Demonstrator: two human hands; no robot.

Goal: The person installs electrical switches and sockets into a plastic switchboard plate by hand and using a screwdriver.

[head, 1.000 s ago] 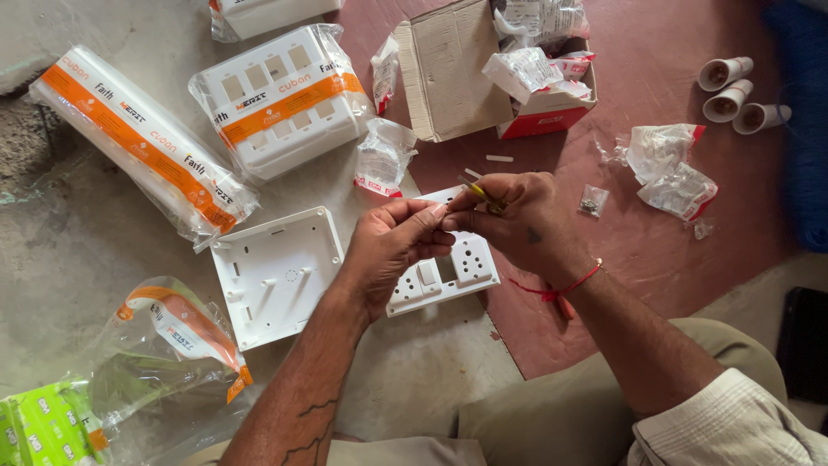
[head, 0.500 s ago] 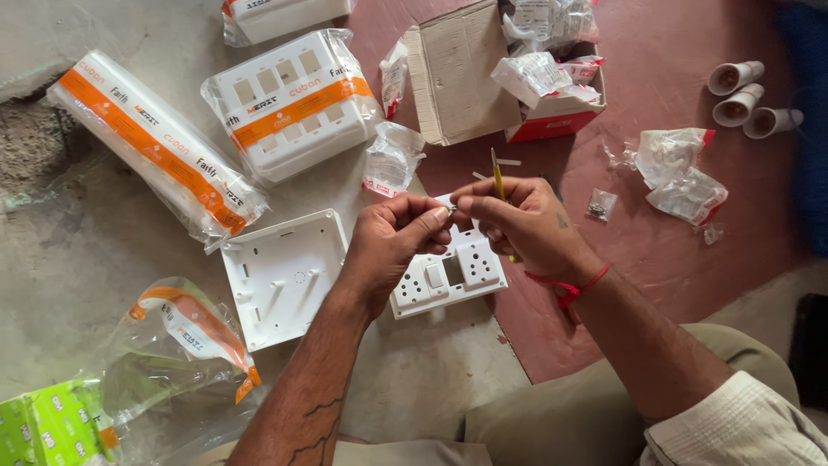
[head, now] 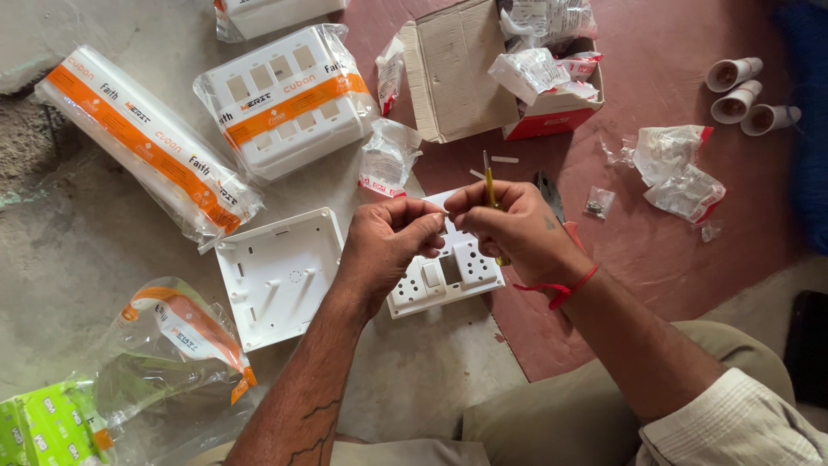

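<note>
My left hand (head: 384, 246) and my right hand (head: 509, 229) meet fingertip to fingertip over a white switch plate (head: 453, 276) that lies on the floor. Both pinch something very small between thumb and forefinger; I cannot make out what it is. My right hand also grips a thin yellow-handled screwdriver (head: 490, 185) that points up and away from me. A white back box (head: 280, 272) lies open just left of my left hand. A red thread is tied around my right wrist.
Wrapped white boxes with orange bands (head: 142, 142) (head: 285, 99) lie at the upper left. An open cardboard box (head: 496, 73) with plastic packets stands behind the hands. Pliers (head: 552, 198), a small screw bag (head: 597, 203), white fittings (head: 742, 95) and empty bags (head: 172, 345) lie around.
Both hands have drifted slightly toward me and left in view while staying joined. The screwdriver in my right hand has swung upright, and the pliers on the floor behind it now show.
</note>
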